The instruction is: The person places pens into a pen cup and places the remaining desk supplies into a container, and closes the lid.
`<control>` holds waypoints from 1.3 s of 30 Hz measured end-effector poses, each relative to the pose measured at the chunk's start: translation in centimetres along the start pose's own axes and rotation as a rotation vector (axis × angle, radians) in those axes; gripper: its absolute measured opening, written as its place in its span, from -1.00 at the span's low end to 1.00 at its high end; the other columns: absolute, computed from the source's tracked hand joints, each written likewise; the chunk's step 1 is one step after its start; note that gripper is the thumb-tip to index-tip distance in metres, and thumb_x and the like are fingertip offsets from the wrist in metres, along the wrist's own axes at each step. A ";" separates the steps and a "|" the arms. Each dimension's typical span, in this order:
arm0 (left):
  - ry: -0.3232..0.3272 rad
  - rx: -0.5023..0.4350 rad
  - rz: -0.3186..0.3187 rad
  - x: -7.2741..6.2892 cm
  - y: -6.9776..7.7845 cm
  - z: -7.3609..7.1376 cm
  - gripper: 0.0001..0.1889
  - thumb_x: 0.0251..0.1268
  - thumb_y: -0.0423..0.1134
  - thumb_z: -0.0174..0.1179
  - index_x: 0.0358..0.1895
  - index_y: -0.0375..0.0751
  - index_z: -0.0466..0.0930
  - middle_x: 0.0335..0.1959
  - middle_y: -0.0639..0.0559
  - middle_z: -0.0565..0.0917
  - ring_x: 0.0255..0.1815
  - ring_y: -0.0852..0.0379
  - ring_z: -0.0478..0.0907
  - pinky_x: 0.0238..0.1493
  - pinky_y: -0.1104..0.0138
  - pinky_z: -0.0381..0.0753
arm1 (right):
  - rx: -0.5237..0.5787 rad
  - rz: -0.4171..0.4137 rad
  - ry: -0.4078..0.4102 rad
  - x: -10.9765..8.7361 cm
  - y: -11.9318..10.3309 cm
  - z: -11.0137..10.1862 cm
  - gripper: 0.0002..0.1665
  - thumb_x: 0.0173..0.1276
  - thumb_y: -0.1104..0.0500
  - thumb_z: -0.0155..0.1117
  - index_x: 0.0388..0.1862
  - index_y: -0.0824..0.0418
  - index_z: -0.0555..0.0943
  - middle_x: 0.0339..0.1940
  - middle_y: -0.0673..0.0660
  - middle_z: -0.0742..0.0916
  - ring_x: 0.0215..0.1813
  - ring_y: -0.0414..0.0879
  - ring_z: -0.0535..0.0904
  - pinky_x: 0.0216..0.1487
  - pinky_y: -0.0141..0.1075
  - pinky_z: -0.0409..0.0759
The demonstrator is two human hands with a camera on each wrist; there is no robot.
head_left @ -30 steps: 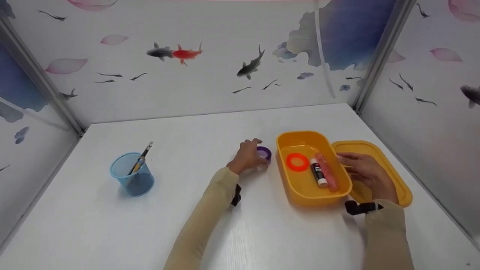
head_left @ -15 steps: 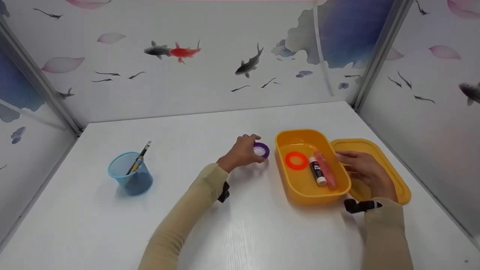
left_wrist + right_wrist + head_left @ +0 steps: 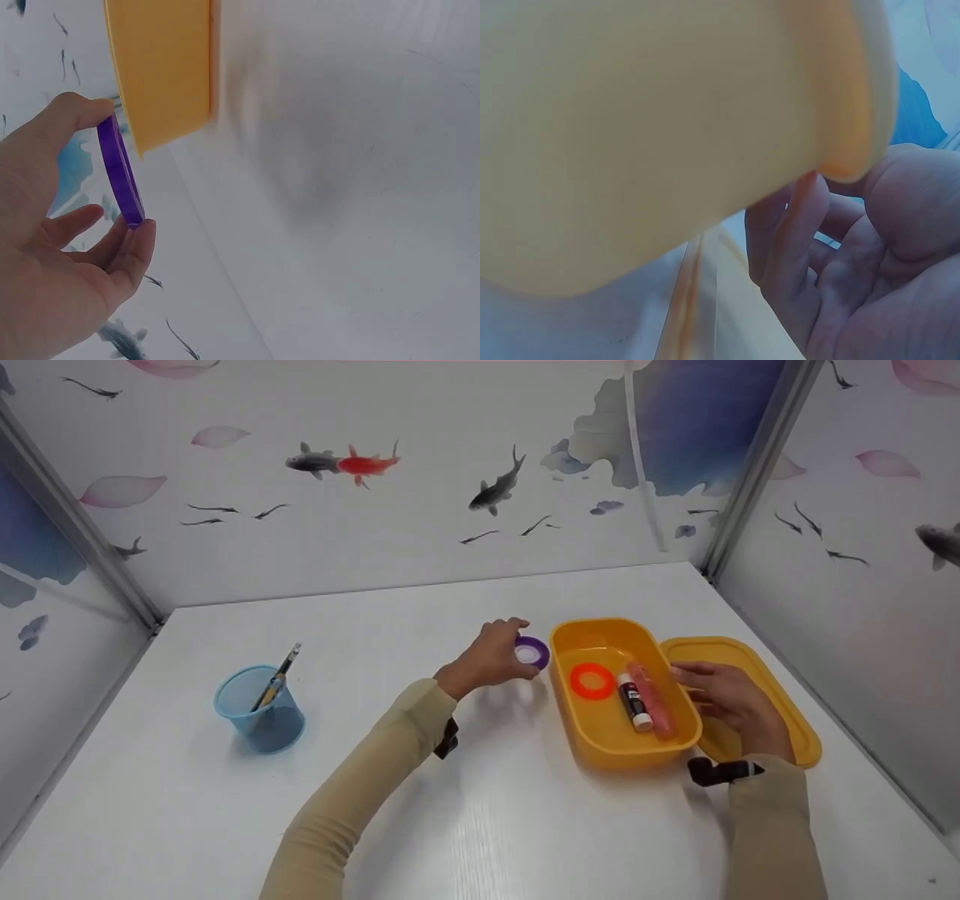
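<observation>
My left hand (image 3: 491,655) pinches a purple tape roll (image 3: 541,653) by its edge, thumb on one side and fingertips on the other. In the left wrist view the purple tape roll (image 3: 120,171) is raised off the table beside the yellow box (image 3: 169,71). My right hand (image 3: 731,699) holds the far right wall of the yellow box (image 3: 611,750), with bent fingers (image 3: 799,217) against it just under the rim. Inside the box lie an orange ring-shaped roll (image 3: 576,682), a black-and-white glue stick (image 3: 634,703) and a pink, rod-like thing (image 3: 654,706).
A yellow lid (image 3: 780,697) lies flat on the table, partly behind the box and my right hand. To the left stands a light blue mesh cup (image 3: 274,727) with pens (image 3: 277,682) in it. Printed panels (image 3: 420,540) wall in the white table (image 3: 187,817).
My left hand has lifted the purple tape roll and brought it right, near the box's left rim. My right hand stays at the box.
</observation>
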State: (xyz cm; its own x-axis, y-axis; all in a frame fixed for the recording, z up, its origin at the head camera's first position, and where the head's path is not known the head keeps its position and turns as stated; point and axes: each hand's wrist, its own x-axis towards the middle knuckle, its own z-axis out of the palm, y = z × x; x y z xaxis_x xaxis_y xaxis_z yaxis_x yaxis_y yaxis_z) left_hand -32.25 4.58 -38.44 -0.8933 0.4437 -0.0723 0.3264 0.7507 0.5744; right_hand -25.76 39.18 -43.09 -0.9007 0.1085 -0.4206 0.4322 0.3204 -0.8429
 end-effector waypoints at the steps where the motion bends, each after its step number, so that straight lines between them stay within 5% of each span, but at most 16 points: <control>1: -0.006 0.004 0.010 -0.1 0.1 0.0 -0.13 0.14 -0.05 0.47 0.50 -0.09 0.24 0.33 -0.08 0.48 0.35 0.02 0.39 0.42 0.19 0.51 | 0.000 -0.005 0.000 0.0 0.0 0.0 0.08 0.27 -0.40 0.23 0.60 0.10 0.18 0.62 0.23 0.27 0.50 0.21 0.31 0.57 -0.01 0.32; 17: -0.118 0.036 0.149 -0.9 3.2 1.6 -0.20 0.13 -0.03 0.47 0.42 -0.19 0.36 0.20 -0.08 0.46 0.23 0.07 0.36 0.33 0.31 0.57 | 0.009 0.004 0.006 0.1 0.0 0.1 0.07 0.24 -0.39 0.26 0.59 0.08 0.21 0.61 0.20 0.30 0.48 0.19 0.33 0.57 -0.03 0.32; 39: -0.159 0.085 0.274 0.8 6.3 5.4 -0.30 0.12 -0.01 0.48 0.32 -0.18 0.50 0.19 -0.04 0.47 0.17 0.12 0.38 0.24 0.44 0.57 | 0.001 -0.012 0.001 0.1 0.1 0.0 0.01 0.32 -0.37 0.21 0.59 0.09 0.20 0.61 0.22 0.31 0.52 0.22 0.32 0.54 -0.04 0.36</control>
State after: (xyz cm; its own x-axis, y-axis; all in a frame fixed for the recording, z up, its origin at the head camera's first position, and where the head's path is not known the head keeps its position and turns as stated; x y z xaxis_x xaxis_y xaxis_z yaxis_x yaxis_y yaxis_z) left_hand -29.21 12.28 -39.34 -0.7110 0.7011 -0.0546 0.5788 0.6276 0.5207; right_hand -25.79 39.23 -43.21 -0.9058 0.1058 -0.4103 0.4216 0.3210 -0.8480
